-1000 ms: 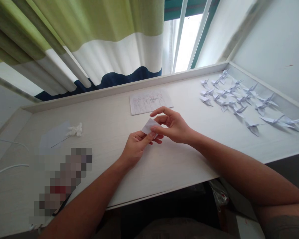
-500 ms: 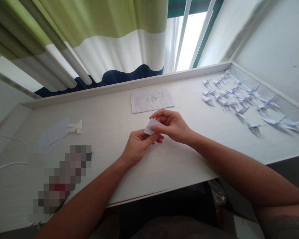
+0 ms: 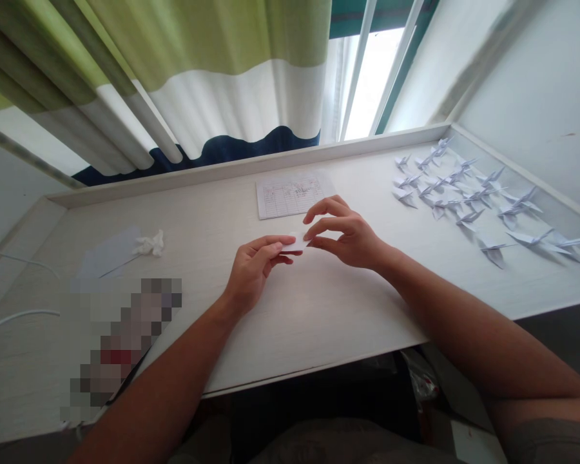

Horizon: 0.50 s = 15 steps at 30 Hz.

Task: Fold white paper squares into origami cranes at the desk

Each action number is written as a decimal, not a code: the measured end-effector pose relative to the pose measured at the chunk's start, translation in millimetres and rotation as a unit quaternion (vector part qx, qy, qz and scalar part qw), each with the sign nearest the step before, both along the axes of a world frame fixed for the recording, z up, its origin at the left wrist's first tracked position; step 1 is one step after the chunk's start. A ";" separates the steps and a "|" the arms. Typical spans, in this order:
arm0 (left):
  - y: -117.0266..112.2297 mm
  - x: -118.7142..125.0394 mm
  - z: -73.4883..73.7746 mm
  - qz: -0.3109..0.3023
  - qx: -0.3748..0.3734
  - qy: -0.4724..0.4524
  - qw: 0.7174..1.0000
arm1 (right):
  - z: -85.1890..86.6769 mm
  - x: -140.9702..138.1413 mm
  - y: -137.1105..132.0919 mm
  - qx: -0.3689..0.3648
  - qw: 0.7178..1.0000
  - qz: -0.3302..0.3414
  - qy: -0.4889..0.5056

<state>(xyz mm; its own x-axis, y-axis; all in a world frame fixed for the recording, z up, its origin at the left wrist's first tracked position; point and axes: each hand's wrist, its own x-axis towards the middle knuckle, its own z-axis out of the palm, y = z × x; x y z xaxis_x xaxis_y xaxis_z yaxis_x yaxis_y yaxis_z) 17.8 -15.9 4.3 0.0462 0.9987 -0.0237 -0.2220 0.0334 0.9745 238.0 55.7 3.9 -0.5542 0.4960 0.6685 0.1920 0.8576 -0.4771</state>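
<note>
A small piece of folded white paper (image 3: 297, 242) is held above the middle of the desk. My left hand (image 3: 256, 267) pinches its left end between thumb and fingers. At the paper's right corner, the thumb and index finger of my right hand (image 3: 345, 235) close on the edge, while another finger is raised and bent. Just behind my hands lies a printed sheet with a table grid (image 3: 283, 198), flat on the desk. Folded white paper cranes (image 3: 471, 192) stand in loose rows to the right.
On the left lie white paper sheets (image 3: 109, 254) with a crumpled white tissue (image 3: 149, 243) beside them. A blurred-out object (image 3: 125, 348) and white cables (image 3: 22, 316) are at the near left. A raised rim (image 3: 198, 173) borders the desk's back, below a curtain (image 3: 232, 77).
The paper has turned flatter between my hands. My right hand has shifted right to the paper's corner and its fingers have spread; my left hand has moved slightly left.
</note>
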 end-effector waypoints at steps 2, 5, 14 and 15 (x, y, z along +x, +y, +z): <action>1.0 -0.7 0.9 -0.007 -0.028 -0.038 0.999 | -0.7 -0.1 0.0 0.032 0.999 -0.011 0.001; 1.4 0.1 -0.2 0.007 -0.066 -0.067 0.996 | 0.0 -1.4 -2.4 0.070 0.997 -0.031 -0.007; -1.6 3.9 3.6 0.016 -0.109 -0.130 0.985 | 1.9 -2.8 -9.3 0.119 0.991 -0.042 -0.045; -1.9 3.5 3.7 0.003 -0.107 -0.124 0.986 | 1.6 -2.7 -8.8 0.116 0.992 -0.032 -0.042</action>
<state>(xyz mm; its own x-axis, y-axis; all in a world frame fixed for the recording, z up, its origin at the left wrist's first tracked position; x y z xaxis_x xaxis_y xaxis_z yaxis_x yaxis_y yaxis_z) 21.4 -17.7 8.0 0.0718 0.9722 -0.2229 -0.4541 0.2308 0.8605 235.3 46.9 5.5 -0.5848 0.3694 0.7222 0.2796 0.9275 -0.2479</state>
